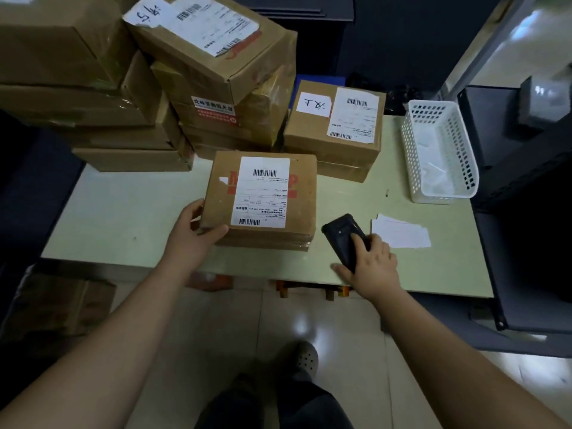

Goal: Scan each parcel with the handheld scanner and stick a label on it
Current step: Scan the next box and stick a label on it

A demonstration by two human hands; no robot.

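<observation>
Left hand (193, 230) grips near corner of parcel (263, 196) mid-tabletop (123, 212), right hand (368, 264) curls round scanner (343, 239) lying beside it; risk: loose pickup drops scanner, or barcode misread at bad angle.

a pale green table (130, 212) carries stacked parcels (133, 159) far left, one parcel (216, 193) mid-near, a white basket (411, 144) far right, paper labels (402, 235) near right.
</observation>
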